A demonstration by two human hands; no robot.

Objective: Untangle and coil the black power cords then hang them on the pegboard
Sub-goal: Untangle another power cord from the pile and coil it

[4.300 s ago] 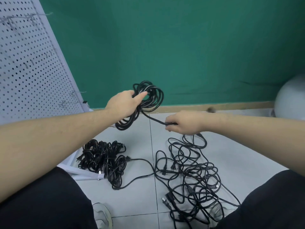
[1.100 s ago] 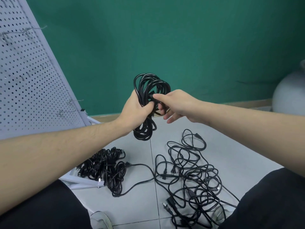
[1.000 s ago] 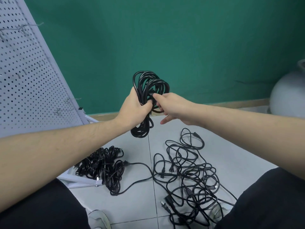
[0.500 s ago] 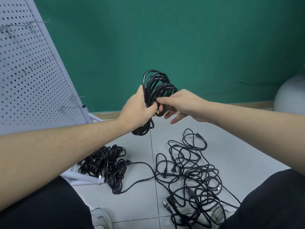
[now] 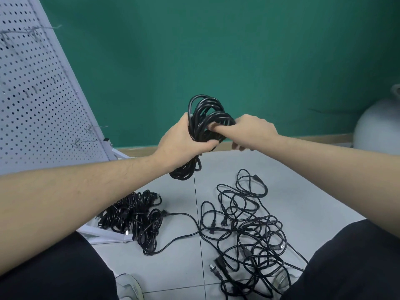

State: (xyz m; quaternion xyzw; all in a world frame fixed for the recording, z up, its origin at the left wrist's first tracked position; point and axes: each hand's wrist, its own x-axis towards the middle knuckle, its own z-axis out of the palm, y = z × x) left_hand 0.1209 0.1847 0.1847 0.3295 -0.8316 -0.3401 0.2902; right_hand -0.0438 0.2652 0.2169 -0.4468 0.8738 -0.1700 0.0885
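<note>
Grey tiled floor [image 5: 173,263] — both hands grip coiled cord [image 5: 205,118].

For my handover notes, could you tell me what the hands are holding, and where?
The left hand grips the coiled cord around its middle; the right hand pinches its strands there.

A single head-worn wide-angle view looks forward and steeply down, close over both forearms, onto the tiled floor [image 5: 173,267], with the green wall [image 5: 238,50] ahead and the pegboard [image 5: 39,100] at left.
</note>
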